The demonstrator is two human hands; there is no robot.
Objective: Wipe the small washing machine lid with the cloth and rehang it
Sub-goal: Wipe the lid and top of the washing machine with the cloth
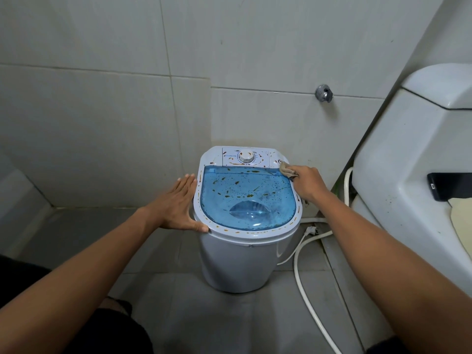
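Right hand [307, 183] clenched around a crumpled beige cloth [287, 169], fingertips hidden behind the knuckles, cloth pressed on the far right corner of the washing machine lid [246, 198] beside the control panel. Left hand [180, 204] released and flat, fingers straight, palm braced against the left rim of the small washing machine [235, 261], thumb lying along the white edge. Lid translucent blue plastic, rounded at the near end, speckled with brown smears and droplets; drum beneath only dimly visible. White round dial [246, 157] on the panel, lettering too small to read. Pale ribbed hose [305, 284] curving over the tiled floor, its far end cut off at the lower edge. Glossy white toilet tank [398, 154] at right, partly out of frame, dark phone [449, 186] resting on it. Chrome wall fitting [323, 93] on the tiles above.
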